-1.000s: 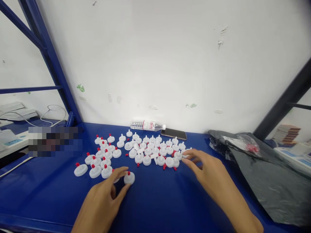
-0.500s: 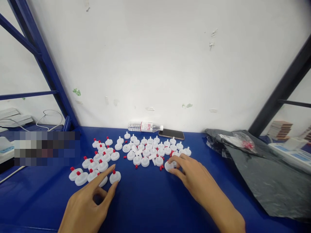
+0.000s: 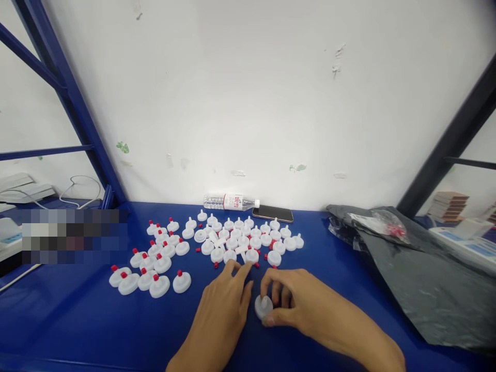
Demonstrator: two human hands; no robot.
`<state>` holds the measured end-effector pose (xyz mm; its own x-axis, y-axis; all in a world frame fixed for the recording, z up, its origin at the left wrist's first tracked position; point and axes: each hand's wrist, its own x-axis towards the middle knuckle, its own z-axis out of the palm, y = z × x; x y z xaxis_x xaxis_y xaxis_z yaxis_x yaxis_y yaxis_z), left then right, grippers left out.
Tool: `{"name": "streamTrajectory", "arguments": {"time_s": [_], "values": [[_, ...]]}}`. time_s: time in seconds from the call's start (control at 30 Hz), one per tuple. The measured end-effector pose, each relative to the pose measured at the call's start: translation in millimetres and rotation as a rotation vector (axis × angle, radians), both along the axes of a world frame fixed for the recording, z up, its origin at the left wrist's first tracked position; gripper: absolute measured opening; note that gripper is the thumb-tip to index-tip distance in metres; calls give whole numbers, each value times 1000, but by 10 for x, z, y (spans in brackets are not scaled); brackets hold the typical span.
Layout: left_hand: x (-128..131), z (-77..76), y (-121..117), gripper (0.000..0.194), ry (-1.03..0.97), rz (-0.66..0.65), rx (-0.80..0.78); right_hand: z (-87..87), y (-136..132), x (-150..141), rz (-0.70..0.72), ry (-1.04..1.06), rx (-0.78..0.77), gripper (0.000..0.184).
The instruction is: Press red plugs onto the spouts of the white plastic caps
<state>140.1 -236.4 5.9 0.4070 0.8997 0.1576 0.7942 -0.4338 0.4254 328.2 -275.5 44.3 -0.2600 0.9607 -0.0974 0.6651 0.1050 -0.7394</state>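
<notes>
Your right hand point(image 3: 300, 306) pinches a white, round plastic piece with a spout point(image 3: 264, 309) over the blue table point(image 3: 155, 330). Your left hand point(image 3: 221, 309) is near small red plastic caps point(image 3: 257, 265); I can't tell its grip. Farther back lies a clear plastic bottle point(image 3: 234, 202).

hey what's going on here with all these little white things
A person's right hand holds a white disc with a spout over the blue table. The left hand reaches to the near edge of a cluster of bare-spouted discs and loose red caps. To the left sits a group of discs with red caps on.
</notes>
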Motion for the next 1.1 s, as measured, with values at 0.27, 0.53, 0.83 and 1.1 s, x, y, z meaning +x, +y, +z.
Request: {"name": "streamTrajectory", "arguments": {"time_s": [0.27,0.53,0.83,1.1], "values": [[-90,-29,83,34,-9,33,12,11,-1,14,-62,-46,-29,33],[-349,-77,134,31,-81,139,54,43,-8,-24,-75,-73,-49,23],[-210,124,-118,22,-577,-32,-163,52,-25,-138,-88,-153,0,21],[-73,31,-199,18,-659,-83,-203,65,-13,-168,-80,-153,18,21]]}}
